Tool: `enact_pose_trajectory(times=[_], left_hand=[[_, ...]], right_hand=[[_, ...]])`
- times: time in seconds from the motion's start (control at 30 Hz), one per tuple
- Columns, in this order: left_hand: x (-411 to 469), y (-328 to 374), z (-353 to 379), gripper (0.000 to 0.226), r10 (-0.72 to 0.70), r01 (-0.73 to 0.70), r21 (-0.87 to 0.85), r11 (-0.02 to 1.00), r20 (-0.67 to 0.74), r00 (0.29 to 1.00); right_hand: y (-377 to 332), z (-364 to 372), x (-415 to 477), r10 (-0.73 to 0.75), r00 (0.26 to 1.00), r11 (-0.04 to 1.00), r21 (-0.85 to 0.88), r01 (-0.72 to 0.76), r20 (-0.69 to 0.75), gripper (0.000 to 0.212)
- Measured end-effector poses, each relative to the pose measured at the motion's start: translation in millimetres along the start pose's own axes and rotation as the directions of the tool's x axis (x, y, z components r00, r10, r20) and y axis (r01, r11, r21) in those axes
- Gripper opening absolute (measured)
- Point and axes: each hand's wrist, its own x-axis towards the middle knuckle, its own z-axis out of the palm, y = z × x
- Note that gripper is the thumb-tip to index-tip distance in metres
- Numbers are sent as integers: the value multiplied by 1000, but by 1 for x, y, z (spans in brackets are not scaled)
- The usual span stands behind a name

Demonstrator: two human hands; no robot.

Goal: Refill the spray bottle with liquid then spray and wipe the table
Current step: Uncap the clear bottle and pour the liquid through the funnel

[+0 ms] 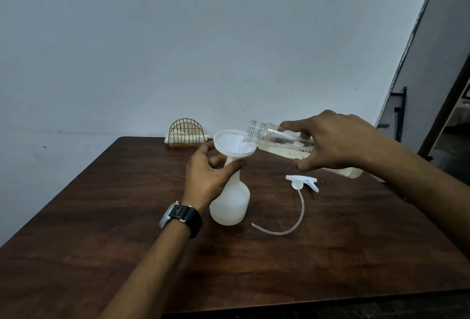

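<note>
At the middle of the dark wooden table (pixel 101 217), a white translucent spray bottle (pixel 230 201) stood upright with its trigger removed and a white funnel (pixel 232 143) seated in its neck. The left hand (pixel 207 178), a black-strapped wristwatch (pixel 181 218) on its wrist, curled its thumb and fingers round the bottle's neck just under the funnel's bowl. The right hand (pixel 333 143) gripped a clear plastic bottle (pixel 277 136) from above, tipped nearly onto its side, its open threaded mouth over the funnel's right rim; pale yellowish liquid lay along the lower side of that bottle. Whether a stream was falling from the mouth could not be told for certain. Just to the right of the spray bottle, the white trigger head (pixel 302 182) lay on the table, its long curved dip tube (pixel 295 222) trailing toward the viewer. At the table's far edge, against the wall, stood a gold wire napkin holder (pixel 188 130) with white napkins.
</note>
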Motion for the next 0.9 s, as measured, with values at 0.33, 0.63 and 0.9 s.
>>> enact_pose_trajectory(times=[0.33, 0.63, 0.9], left_hand=[[-3, 2, -1, 83, 6, -6, -15, 1000, 20, 1000], [-2, 1, 0, 82, -2, 3, -26, 1000, 23, 1000], [-4, 1, 1, 82, 7, -7, -12, 1000, 15, 1000]], right_hand=[[-2, -3, -2, 15, 1000, 1000, -2, -15, 15, 82], [-2, -4, -2, 0, 1000, 1000, -20, 0, 16, 81], [-1, -2, -2, 9, 1000, 1000, -11, -9, 9, 82]])
